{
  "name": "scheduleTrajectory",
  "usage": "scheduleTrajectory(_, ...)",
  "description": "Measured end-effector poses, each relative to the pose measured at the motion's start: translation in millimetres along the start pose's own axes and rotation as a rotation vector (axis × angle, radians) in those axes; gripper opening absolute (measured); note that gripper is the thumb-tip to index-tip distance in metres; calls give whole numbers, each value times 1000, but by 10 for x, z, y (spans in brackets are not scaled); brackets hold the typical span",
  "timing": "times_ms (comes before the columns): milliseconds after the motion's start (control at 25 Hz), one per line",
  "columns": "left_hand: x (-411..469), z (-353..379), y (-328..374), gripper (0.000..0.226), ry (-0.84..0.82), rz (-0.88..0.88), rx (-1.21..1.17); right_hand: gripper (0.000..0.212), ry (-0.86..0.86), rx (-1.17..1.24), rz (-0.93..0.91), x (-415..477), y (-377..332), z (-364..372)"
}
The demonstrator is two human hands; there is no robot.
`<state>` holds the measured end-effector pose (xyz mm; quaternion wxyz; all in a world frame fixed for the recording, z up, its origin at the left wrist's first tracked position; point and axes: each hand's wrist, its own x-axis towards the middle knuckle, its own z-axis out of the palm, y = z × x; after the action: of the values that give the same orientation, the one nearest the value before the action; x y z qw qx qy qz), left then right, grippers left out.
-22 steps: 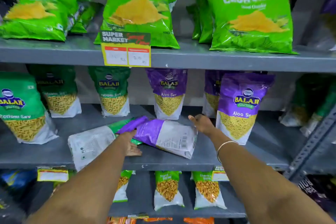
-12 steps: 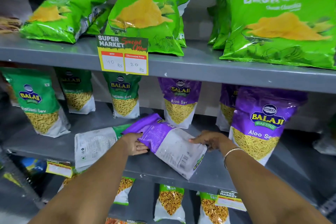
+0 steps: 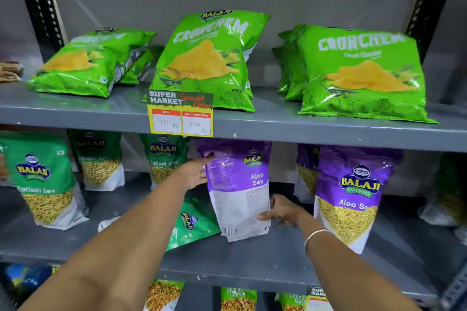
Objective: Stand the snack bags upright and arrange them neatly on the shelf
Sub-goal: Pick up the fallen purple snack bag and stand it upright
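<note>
The purple-and-white plastic Aloo Sev pouch (image 3: 238,197) stands nearly upright on the grey metal middle shelf (image 3: 252,260), its printed back towards the camera; half a second ago it lay flat there on its side. The left hand (image 3: 193,175) presses flat against the pouch's upper left edge with fingers extended, and the right hand (image 3: 284,211), a thin gold bangle (image 3: 316,238) on its wrist, pinches the lower right corner between thumb and fingers.

Just left of the held pouch, a green Balaji pouch (image 3: 194,222) lies flat on the shelf, partly under the left forearm. Further left stand three green-and-white Ratlami Sev pouches (image 3: 41,179) with yellow sev showing through clear windows. Right of the held pouch stands a front purple Aloo Sev pouch (image 3: 353,194), with another behind it; one more purple pouch stands directly behind the held one.

Above it, on the top shelf, bright green Crunchem crisp bags (image 3: 207,58) form three groups: a leaning stack, a single front bag, and a row on the right; I cannot count the stacked ones exactly. A yellow price tag (image 3: 180,115) hangs from that shelf's front edge.
</note>
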<state>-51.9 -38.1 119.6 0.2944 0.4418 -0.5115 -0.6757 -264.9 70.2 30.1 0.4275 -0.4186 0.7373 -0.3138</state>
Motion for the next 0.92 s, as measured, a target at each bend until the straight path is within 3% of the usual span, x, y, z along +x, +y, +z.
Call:
scheduleTrajectory(80,79,68,29,13,-62,43,50,39,123,67,-25,81,117,64)
scheduleTrajectory(200,216,71,-69,6,-152,54,63,86,232,74,-53,465,521,120)
scheduleTrajectory(240,250,64,-127,6,-183,46,63,89,243,68,-66,510,607,144)
scheduleTrajectory(400,275,-8,-343,13,-253,-36,104,57,308,29,-31,126,374,216)
scheduleTrajectory(520,252,-79,-543,59,-292,-150,284,63,328,-60,8,121,321,193)
scheduleTrajectory(600,256,-93,-635,48,-340,-182,345,68,317,-35,86,87,287,220)
scheduleTrajectory(760,285,-103,-715,34,-370,-235,385,18,172,218,206,45,250,290)
scheduleTrajectory(920,270,-26,-795,23,-338,-195,410,17,59,214,174,-6,186,252)
